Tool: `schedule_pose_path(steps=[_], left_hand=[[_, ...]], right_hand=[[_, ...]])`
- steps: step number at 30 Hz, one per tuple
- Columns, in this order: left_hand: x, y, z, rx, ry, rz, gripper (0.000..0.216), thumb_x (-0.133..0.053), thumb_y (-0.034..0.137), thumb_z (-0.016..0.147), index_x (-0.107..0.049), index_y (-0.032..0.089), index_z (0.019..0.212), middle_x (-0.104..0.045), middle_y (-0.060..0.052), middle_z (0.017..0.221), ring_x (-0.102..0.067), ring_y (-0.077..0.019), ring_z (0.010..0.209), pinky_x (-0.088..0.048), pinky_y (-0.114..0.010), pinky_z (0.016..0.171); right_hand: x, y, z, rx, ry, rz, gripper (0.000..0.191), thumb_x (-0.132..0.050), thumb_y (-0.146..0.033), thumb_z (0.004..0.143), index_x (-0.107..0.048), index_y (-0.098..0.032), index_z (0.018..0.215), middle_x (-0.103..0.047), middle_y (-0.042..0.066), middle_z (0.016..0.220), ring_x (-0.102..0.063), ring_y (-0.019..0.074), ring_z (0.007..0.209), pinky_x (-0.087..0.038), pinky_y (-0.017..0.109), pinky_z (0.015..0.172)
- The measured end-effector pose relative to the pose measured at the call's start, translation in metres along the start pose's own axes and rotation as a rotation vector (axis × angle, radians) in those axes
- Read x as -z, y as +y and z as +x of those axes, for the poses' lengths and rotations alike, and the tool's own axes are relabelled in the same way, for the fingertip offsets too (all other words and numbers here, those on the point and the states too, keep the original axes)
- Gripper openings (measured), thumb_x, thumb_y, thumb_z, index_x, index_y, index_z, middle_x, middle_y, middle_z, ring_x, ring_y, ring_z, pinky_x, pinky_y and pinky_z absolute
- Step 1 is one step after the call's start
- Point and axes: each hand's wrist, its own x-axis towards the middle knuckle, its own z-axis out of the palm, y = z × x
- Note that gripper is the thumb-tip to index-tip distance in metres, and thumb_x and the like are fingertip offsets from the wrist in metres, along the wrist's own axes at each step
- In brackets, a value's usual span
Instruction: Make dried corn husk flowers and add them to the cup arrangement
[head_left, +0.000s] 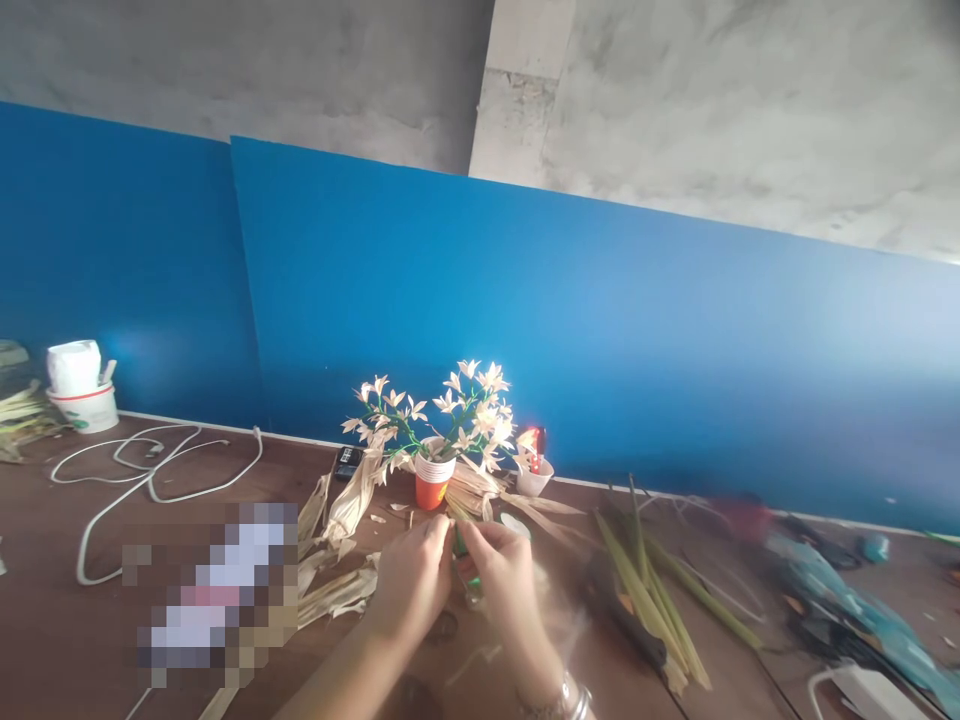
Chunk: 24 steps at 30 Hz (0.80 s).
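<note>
My left hand [411,578] and my right hand [504,582] meet over the brown table [67,640], fingers pinched together on a small green stem piece [460,545]. Just beyond them stands an orange and white paper cup [433,481] holding cream husk flowers [465,405] on green stems. Dried corn husks [341,520] lie to the left of my hands, and more husk strips [480,490] lie behind them. A bracelet sits on my right wrist.
A white cable [142,475] loops at the left, near a white bowl with a bag [81,392]. Long green leaves [660,590] lie at the right, beside a teal glue gun [847,600]. A small cup with a red thing [534,470] stands by the blue wall board [600,330].
</note>
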Motion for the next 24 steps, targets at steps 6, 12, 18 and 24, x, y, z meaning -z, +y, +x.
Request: schedule_pose_path(steps=[6, 12, 18, 24], left_hand=[[0.0022, -0.0011, 0.0029, -0.013, 0.061, 0.014, 0.02, -0.045, 0.015, 0.089, -0.06, 0.02, 0.078, -0.07, -0.002, 0.067, -0.067, -0.0195, 0.062, -0.041, -0.025, 0.053], [0.0031, -0.0022, 0.0035, -0.024, 0.103, 0.013, 0.021, -0.045, 0.018, 0.09, -0.06, 0.02, 0.076, -0.068, -0.002, 0.067, -0.066, -0.0187, 0.062, -0.041, -0.025, 0.054], [-0.001, -0.0042, 0.0023, -0.03, 0.111, 0.007, 0.019, -0.046, 0.017, 0.089, -0.061, 0.021, 0.077, -0.067, -0.001, 0.067, -0.065, -0.0192, 0.063, -0.041, -0.027, 0.055], [-0.0038, -0.0049, 0.0012, -0.046, 0.123, 0.054, 0.023, -0.045, 0.015, 0.089, -0.057, 0.02, 0.07, -0.064, -0.001, 0.064, -0.063, -0.0179, 0.06, -0.039, -0.027, 0.055]], right_hand=[[-0.0026, 0.0031, 0.0044, -0.059, 0.024, 0.057, 0.042, -0.059, -0.053, 0.072, -0.06, -0.014, 0.055, -0.057, 0.002, 0.041, -0.049, 0.0115, 0.037, -0.037, 0.02, 0.037], [-0.0026, 0.0, 0.0052, -0.083, 0.013, 0.067, 0.036, -0.068, -0.048, 0.062, -0.065, -0.012, 0.055, -0.059, 0.003, 0.044, -0.051, 0.0112, 0.039, -0.039, 0.02, 0.038], [-0.004, -0.0016, 0.006, -0.127, 0.02, 0.127, 0.035, -0.071, -0.046, 0.056, -0.063, -0.013, 0.051, -0.056, 0.0, 0.041, -0.046, 0.0083, 0.035, -0.037, 0.019, 0.036], [-0.0043, -0.0017, 0.0073, -0.145, 0.027, 0.121, 0.041, -0.071, -0.053, 0.058, -0.062, -0.013, 0.051, -0.055, 0.0, 0.039, -0.047, 0.0096, 0.035, -0.035, 0.02, 0.035]])
